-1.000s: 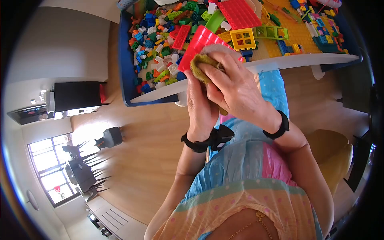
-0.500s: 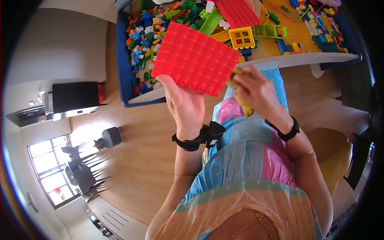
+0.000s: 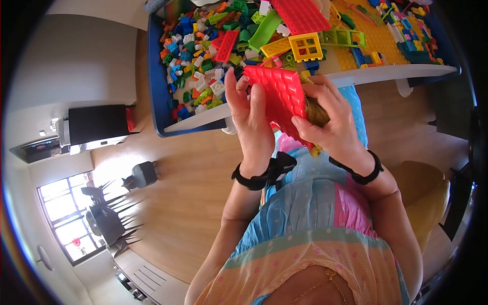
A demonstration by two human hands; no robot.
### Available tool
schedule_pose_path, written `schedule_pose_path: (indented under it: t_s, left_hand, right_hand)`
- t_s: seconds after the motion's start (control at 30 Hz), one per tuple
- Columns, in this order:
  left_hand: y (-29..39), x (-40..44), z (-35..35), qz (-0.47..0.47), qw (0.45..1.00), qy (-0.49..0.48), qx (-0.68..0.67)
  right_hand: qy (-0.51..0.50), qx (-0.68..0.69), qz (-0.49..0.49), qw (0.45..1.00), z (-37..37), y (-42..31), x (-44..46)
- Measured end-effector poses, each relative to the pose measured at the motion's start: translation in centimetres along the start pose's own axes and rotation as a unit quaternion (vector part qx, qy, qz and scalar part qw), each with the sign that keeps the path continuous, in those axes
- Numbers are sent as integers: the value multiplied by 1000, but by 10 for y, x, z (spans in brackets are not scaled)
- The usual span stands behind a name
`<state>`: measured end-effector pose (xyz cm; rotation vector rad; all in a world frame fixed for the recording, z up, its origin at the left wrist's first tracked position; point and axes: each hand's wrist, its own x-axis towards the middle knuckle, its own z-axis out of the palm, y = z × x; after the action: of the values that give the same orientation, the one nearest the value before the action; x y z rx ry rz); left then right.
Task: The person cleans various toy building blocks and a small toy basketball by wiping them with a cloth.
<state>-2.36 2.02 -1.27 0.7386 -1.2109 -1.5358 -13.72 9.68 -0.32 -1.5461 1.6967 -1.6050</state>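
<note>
A red toy-brick roof panel [image 3: 279, 91], studded with raised squares, is held tilted above my lap, in front of the brick table. My right hand [image 3: 335, 124] grips its right edge, thumb on the near side. Bunched in the same hand is a yellow-brown cloth [image 3: 316, 112], pressed against the panel and partly hidden by the fingers. On the left of the panel, my left hand [image 3: 251, 122] has its fingers stretched out and apart. Its fingertips are close to the panel's upper left corner; whether they touch it I cannot tell.
The blue-edged table [image 3: 157, 91] holds many loose bricks, a green slide [image 3: 265, 31], a yellow window frame [image 3: 306, 47] and another red roof panel [image 3: 300, 18]. Its white front edge [image 3: 391, 74] runs before me. A yellow chair [image 3: 419, 198] stands at right.
The red panel has turned from nearly flat to steeply tilted and come down to the right. My right hand now grips it with the cloth; my left hand has opened away from its lower edge.
</note>
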Motion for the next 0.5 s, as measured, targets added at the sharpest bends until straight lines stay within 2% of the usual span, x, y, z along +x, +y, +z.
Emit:
schedule_pose_path:
  t_s: [0.03, 0.07, 0.13, 0.23, 0.3, 0.33, 0.37, 0.43, 0.47, 0.5]
  left_hand:
    - [0, -2, 0, 16, 1000, -3, -11]
    - [3, -4, -3, -12, 999, -24, -36]
    - [-4, -11, -14, -26, 993, -113, -9]
    - [-3, -24, -13, -108, 990, -74, -54]
    - [12, -19, -10, -138, 981, -126, -60]
    - [17, -15, 2, -122, 989, -48, -62]
    - [16, -11, 0, -119, 988, -59, -77]
    - [13, -4, -6, -109, 985, -79, -108]
    - [12, -3, -9, -123, 976, -60, -169]
    - [14, -1, -11, -137, 971, -46, -189]
  right_hand:
    - [14, -29, -22, 999, 1, -1, 0]
    - [26, -57, -43, 997, 2, -2, 0]
    - [40, -92, -80, 992, 8, -4, -1]
    - [-1, -48, -152, 987, 14, -4, 1]
    - [-51, -26, -149, 987, 13, -4, 2]
    - [-71, -23, -156, 985, 11, -3, 3]
    - [-91, -20, -161, 983, 9, -2, 2]
    - [-98, 1, -119, 988, 2, 5, 0]
    - [-102, 12, -99, 990, -1, 9, 0]
    - [-75, 24, -21, 997, -7, 12, 1]
